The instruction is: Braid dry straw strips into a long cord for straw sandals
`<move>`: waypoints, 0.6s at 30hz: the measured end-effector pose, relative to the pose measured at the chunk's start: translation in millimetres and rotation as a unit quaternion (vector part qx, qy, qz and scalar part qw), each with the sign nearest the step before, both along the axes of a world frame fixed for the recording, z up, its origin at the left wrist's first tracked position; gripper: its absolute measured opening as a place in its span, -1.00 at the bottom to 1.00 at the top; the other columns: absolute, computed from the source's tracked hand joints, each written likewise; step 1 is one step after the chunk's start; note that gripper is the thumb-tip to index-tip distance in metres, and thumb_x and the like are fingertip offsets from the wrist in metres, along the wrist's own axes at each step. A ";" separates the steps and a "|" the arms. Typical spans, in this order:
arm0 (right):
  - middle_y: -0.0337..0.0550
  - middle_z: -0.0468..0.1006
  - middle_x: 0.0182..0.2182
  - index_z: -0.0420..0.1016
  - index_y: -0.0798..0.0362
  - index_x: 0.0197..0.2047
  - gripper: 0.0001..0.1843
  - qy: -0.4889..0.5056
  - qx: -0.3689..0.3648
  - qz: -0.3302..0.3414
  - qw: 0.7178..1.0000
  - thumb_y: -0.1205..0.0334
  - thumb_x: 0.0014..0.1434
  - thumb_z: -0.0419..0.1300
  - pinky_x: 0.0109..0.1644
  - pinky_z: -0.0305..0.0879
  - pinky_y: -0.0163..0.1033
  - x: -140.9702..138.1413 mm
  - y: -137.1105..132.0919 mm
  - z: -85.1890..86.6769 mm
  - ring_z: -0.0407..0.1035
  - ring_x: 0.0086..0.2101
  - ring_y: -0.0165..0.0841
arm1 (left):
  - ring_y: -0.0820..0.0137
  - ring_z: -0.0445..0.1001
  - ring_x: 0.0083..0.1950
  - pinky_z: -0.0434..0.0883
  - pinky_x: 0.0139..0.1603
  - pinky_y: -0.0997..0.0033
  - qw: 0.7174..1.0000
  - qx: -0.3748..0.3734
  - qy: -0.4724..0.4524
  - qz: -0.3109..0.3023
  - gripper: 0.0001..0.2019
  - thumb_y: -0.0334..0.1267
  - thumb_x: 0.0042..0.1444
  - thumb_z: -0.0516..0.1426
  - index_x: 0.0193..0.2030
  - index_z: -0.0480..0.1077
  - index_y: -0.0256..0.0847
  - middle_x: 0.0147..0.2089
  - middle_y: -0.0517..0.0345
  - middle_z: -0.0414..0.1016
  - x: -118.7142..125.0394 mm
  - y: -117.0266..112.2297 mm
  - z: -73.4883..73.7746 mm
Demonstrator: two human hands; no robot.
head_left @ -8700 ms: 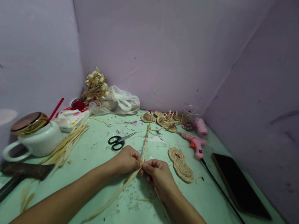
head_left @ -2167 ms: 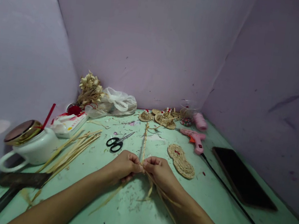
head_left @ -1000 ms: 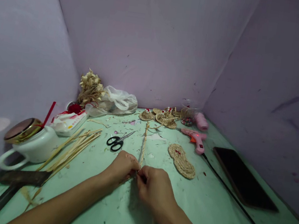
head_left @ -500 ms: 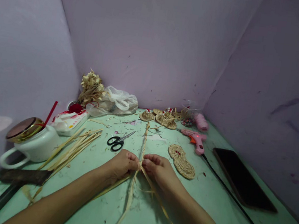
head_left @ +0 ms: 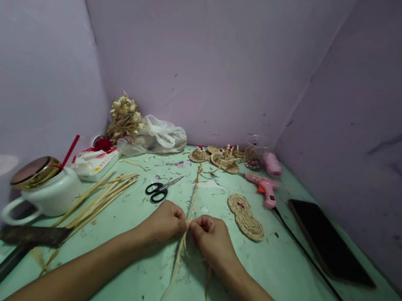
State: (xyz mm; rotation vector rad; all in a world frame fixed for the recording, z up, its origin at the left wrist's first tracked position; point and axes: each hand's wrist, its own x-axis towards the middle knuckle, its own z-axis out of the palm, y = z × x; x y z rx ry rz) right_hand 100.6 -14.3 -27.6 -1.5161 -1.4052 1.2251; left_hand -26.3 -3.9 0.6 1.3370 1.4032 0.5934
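A thin straw braid (head_left: 196,189) runs away from me down the middle of the green table. At its near end, my left hand (head_left: 167,220) pinches the fibre from the left. My right hand (head_left: 211,236) pinches from the right, fingertips close to the left ones. A loose straw strand (head_left: 171,281) trails from the braid toward me, and another strand (head_left: 207,296) hangs below my right hand. The exact crossing of strands is partly hidden by my fingers. Black-handled scissors (head_left: 160,190) lie just beyond my left hand.
Right of my hands lie a woven straw piece (head_left: 246,217), a pink glue gun (head_left: 265,187) with a black cord, and a phone (head_left: 330,241). Leftward are straw strips (head_left: 108,197), a white mug (head_left: 52,194) and a hammer-like tool (head_left: 33,236). Small straw hats (head_left: 224,161) stand at the back.
My right hand has lowered slightly and its fingers have curled into a tighter pinch. The strand on the right has swung from a slant to hanging under that hand.
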 end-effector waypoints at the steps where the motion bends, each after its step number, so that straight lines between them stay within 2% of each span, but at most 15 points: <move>1: -0.29 0.27 -0.75 0.35 0.15 -0.63 -0.86 0.009 0.003 -0.004 1.000 0.30 -0.13 0.05 -0.63 -0.07 -0.42 -0.6 -0.3 -0.8 0.02 -0.70 -0.56 | 0.61 -0.05 -0.71 -0.10 -0.66 0.53 0.999 0.014 0.035 -0.012 -0.88 -0.32 -0.30 0.04 -0.73 0.21 -0.28 -0.80 0.30 0.07 -0.6 -0.9 0.7; 5: -0.28 0.28 -0.75 0.34 0.15 -0.64 -0.84 0.043 0.003 -0.021 0.999 0.27 -0.14 0.05 -0.62 -0.04 -0.42 -2.4 -1.3 -3.3 0.06 -0.69 -0.55 | 0.56 0.05 -0.65 -0.02 -0.59 0.50 0.975 0.104 0.192 -0.052 -0.77 -0.27 -0.14 0.00 -0.73 0.23 -0.27 -0.73 0.21 0.16 -1.3 -11.8 8.0; 9: -0.24 0.35 -0.71 0.36 0.16 -0.63 -0.86 0.087 -0.013 -0.012 0.996 0.30 -0.16 0.05 -0.61 -0.03 -0.42 -1.7 -2.1 -1.1 0.09 -0.67 -0.54 | 0.43 0.24 -0.54 0.06 -0.49 0.45 0.904 0.236 0.350 -0.069 -0.78 -0.27 -0.05 -0.03 -0.59 0.34 -0.26 -0.60 0.08 0.30 4.8 -32.8 19.9; 12: -0.28 0.31 -0.74 0.34 0.16 -0.63 -0.90 0.135 -0.044 -0.010 0.990 0.33 -0.19 0.06 -0.63 -0.07 -0.42 -0.8 -3.3 3.0 0.04 -0.70 -0.57 | 0.28 0.35 -0.44 0.16 -0.40 0.36 0.869 0.248 0.406 -0.132 -0.78 -0.33 -0.04 -0.06 -0.38 0.40 -0.29 -0.48 -0.08 0.41 14.7 -47.0 21.5; 14: -0.27 0.32 -0.74 0.33 0.15 -0.63 -0.91 0.166 -0.062 -0.007 0.984 0.33 -0.19 0.07 -0.63 -0.07 -0.42 -0.8 -4.0 5.6 0.05 -0.70 -0.57 | 0.20 0.39 -0.39 0.20 -0.35 0.29 0.856 0.233 0.427 -0.176 -0.73 -0.41 -0.09 -0.05 -0.27 0.38 -0.33 -0.42 -0.15 0.43 22.2 -53.7 15.6; 18: -0.21 0.38 -0.69 0.33 0.17 -0.65 -0.91 0.193 -0.080 0.009 0.978 0.34 -0.21 0.08 -0.61 -0.04 -0.41 -0.6 -3.7 9.0 0.09 -0.68 -0.56 | 0.14 0.42 -0.31 0.24 -0.36 0.27 0.847 0.230 0.418 -0.237 -0.68 -0.49 -0.15 -0.05 -0.23 0.39 -0.37 -0.29 -0.25 0.44 32.2 -62.3 0.7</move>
